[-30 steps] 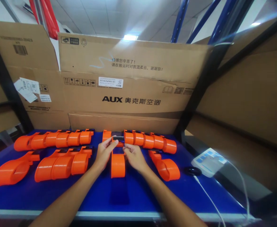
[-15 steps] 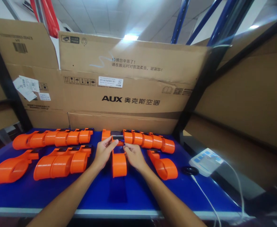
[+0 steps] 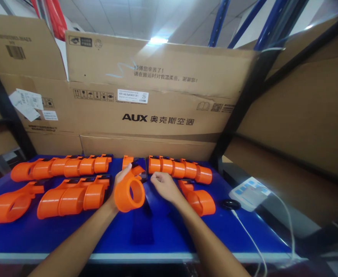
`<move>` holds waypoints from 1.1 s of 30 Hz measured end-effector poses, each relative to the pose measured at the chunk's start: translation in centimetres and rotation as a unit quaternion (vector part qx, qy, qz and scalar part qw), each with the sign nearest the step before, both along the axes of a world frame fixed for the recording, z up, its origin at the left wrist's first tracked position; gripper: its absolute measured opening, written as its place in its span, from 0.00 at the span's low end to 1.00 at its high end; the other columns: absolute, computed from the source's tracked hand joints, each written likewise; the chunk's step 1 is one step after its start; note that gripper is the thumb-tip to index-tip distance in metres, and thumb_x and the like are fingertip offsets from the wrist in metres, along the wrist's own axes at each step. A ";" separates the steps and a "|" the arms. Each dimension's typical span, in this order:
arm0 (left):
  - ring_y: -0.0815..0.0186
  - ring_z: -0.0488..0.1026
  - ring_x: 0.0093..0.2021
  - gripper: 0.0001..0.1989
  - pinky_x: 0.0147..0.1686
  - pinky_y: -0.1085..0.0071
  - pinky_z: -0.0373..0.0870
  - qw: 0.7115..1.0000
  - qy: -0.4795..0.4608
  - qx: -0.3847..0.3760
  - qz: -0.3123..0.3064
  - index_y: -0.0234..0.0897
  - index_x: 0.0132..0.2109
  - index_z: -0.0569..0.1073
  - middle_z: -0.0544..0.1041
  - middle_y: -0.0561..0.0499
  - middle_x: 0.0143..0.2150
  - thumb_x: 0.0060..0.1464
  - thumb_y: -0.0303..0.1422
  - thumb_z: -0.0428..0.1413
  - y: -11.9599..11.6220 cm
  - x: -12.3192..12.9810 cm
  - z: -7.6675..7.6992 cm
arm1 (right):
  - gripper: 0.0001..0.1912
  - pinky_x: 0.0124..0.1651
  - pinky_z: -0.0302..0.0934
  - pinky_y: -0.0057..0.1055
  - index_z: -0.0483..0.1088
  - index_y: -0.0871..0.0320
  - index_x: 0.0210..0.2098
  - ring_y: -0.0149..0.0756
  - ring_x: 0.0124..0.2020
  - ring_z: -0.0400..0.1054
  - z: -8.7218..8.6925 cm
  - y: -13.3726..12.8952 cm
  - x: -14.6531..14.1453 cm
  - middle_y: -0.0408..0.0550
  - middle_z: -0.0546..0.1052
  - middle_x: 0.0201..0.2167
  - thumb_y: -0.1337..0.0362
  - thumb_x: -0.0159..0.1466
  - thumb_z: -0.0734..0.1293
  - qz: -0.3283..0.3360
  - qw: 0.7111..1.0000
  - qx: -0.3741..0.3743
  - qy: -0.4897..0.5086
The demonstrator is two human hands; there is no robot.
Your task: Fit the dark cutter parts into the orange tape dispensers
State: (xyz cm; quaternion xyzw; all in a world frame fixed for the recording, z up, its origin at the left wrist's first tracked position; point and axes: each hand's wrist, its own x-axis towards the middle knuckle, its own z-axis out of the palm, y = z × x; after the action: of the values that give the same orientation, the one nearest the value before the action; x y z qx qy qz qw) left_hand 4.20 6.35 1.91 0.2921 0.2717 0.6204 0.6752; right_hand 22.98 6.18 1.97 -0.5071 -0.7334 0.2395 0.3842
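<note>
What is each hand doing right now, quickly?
Left hand: closed on an orange ring-shaped part, held up over the blue table.
Right hand: fingers curled; can't tell whether it holds anything.

Printed cardboard panel: upper centre. Red object: upper left. White device, black disc: lower right.
</note>
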 end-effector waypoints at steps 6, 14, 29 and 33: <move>0.70 0.68 0.19 0.20 0.21 0.74 0.64 0.999 0.042 0.015 0.009 0.35 0.29 0.71 0.71 0.55 0.20 0.43 0.44 0.71 -0.8 0.1 0.4 | 0.11 0.30 0.50 0.28 0.72 0.58 0.27 0.34 0.27 0.68 2.5 -1.6 2.1 0.47 0.79 0.28 0.66 0.63 0.62 -0.010 0.960 -0.063 -0.273; 0.73 0.66 0.20 0.21 0.21 0.76 0.63 0.996 0.076 0.039 0.027 0.34 0.30 0.72 0.70 0.57 0.21 0.42 0.44 0.71 -1.4 0.2 1.2 | 0.06 0.28 0.54 0.27 0.73 0.58 0.32 0.36 0.24 0.71 3.2 -2.9 2.2 0.47 0.79 0.24 0.70 0.57 0.64 0.024 0.932 -0.180 -0.312; 0.72 0.69 0.20 0.24 0.21 0.74 0.64 0.974 0.198 0.098 0.059 0.34 0.43 0.78 0.75 0.54 0.28 0.44 0.47 0.68 -0.5 0.2 -0.1 | 0.10 0.33 0.58 0.28 0.73 0.58 0.38 0.34 0.28 0.69 3.0 -1.8 1.6 0.45 0.76 0.27 0.61 0.68 0.61 0.013 0.995 0.025 -0.098; 0.71 0.70 0.18 0.25 0.20 0.73 0.64 0.977 0.185 0.100 0.037 0.36 0.45 0.76 0.76 0.53 0.32 0.45 0.48 0.68 -0.8 0.6 -0.5 | 0.20 0.36 0.64 0.29 0.68 0.58 0.56 0.34 0.31 0.70 2.4 -1.9 0.5 0.46 0.79 0.35 0.55 0.69 0.64 0.065 0.996 0.067 0.005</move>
State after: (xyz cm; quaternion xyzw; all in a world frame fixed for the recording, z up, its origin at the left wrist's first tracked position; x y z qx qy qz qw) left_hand 4.80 5.56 1.41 0.4574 0.3393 0.6042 0.5574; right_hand 23.48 4.33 4.36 -0.4296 -0.7774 0.2169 0.4051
